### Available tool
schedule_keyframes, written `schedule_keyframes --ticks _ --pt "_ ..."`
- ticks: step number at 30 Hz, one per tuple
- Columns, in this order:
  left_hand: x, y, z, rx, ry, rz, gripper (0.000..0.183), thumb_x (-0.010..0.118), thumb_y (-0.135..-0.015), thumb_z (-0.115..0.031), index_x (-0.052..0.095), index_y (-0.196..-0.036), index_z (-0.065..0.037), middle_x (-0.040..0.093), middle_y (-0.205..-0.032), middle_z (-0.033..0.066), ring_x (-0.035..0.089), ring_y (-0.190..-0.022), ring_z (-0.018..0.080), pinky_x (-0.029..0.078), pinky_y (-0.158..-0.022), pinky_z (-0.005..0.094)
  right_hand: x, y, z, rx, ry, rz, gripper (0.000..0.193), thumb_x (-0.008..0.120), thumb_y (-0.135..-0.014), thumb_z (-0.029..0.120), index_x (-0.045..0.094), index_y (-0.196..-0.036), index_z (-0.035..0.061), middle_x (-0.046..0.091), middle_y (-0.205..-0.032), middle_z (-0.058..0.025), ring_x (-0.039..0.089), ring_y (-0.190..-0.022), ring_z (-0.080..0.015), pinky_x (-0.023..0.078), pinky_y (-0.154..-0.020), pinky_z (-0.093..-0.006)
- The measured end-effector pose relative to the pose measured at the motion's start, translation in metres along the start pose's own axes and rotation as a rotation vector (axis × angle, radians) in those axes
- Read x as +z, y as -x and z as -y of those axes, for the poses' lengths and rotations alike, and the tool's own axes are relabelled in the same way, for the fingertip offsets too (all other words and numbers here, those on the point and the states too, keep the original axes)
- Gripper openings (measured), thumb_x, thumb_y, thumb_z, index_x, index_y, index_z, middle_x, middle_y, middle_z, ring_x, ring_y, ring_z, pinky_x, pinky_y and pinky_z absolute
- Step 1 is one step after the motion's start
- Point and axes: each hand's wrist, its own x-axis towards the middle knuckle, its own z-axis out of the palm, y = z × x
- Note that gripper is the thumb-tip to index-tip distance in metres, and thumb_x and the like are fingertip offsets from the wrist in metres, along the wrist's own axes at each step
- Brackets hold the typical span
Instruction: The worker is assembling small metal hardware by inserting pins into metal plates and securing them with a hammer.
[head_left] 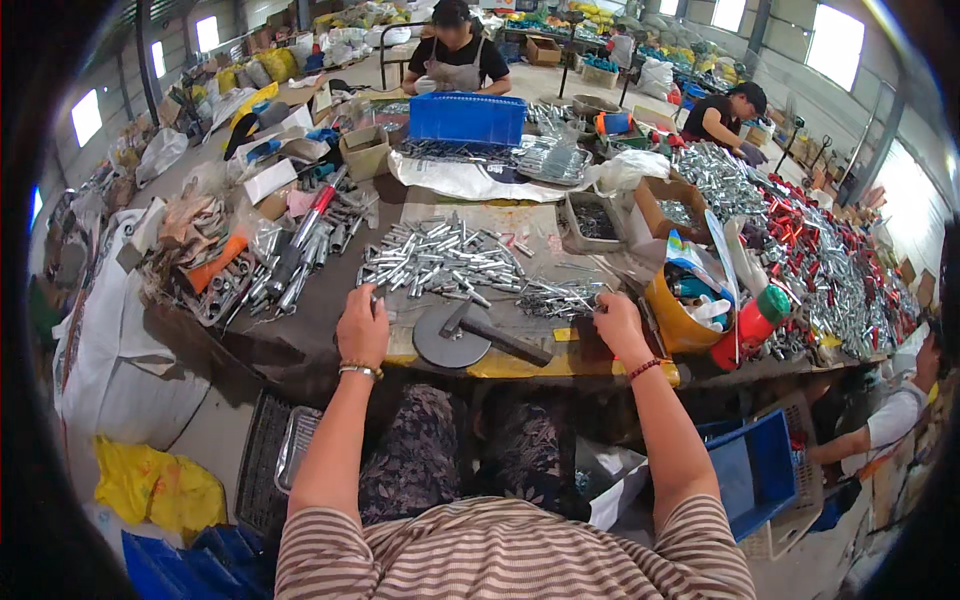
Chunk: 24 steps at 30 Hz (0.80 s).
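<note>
At the middle of the frame, a loose heap of silver metal sleeves (440, 255) lies spread over the tabletop (290, 340), low enough, it seems, that single pieces can be picked out. The left hand (363, 325) is at the heap's near left edge, its fingers curled and the thumb close to the index finger; whether a small piece is pinched there I cannot tell. The right hand (620, 325) sits right of centre, fingertips at the end of a smaller heap of thin metal pins (560, 299); its grip is likewise too small to make out. Each hand is thus beside a different kind of part, and the two are well apart.

Between them, near the tabletop's front edge, a hammer (505, 342) rests with its head on a round metal plate (436, 345) and its handle slanting to the lower right, probably so that it can be taken up easily. The plate looks solid enough to take blows, a likely reason for its central place.

Right of the right hand, a yellow tub (673, 318) keeps bottles and oddments upright and together. Behind, toward the upper centre, a light tray (600, 244) and a cardboard box (648, 212) hold small parts, presumably to stop them mixing with the open heaps.
</note>
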Motion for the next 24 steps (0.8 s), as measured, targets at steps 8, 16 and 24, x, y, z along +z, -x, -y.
schedule_keyframes --ticks 8,16,24 --pt "0.000 0.001 -0.009 -0.013 -0.012 0.022 0.026 0.065 -0.096 -0.016 0.061 -0.121 -0.009 0.067 -0.117 0.0139 0.067 -0.104 0.0391 0.055 -0.087 0.0489 -0.012 0.023 0.028 0.051 -0.136 -0.064 0.026 0.077 -0.084 0.016 0.073 -0.106 0.0011 0.072 -0.102 -0.0200 0.069 -0.098 -0.0395 0.055 -0.082 -0.0458" --pt "-0.001 0.000 -0.005 -0.025 0.019 0.032 0.024 0.066 -0.096 -0.017 0.061 -0.119 -0.010 0.067 -0.117 0.0124 0.068 -0.102 0.0379 0.055 -0.084 0.0492 0.019 0.081 0.165 -0.487 0.112 0.134 0.008 0.071 -0.085 0.013 0.071 -0.091 0.0077 0.062 -0.090 -0.0135 0.067 -0.088 -0.0372 0.053 -0.074 -0.0485" --pt "-0.004 0.002 -0.001 -0.087 0.176 0.054 0.019 0.068 -0.096 -0.015 0.066 -0.115 -0.010 0.070 -0.106 0.0099 0.070 -0.090 0.0304 0.056 -0.079 0.0431 0.035 0.072 0.185 -0.525 0.215 0.171 0.005 0.069 -0.084 0.011 0.073 -0.086 0.0116 0.063 -0.088 -0.0101 0.068 -0.088 -0.0326 0.056 -0.074 -0.0461"
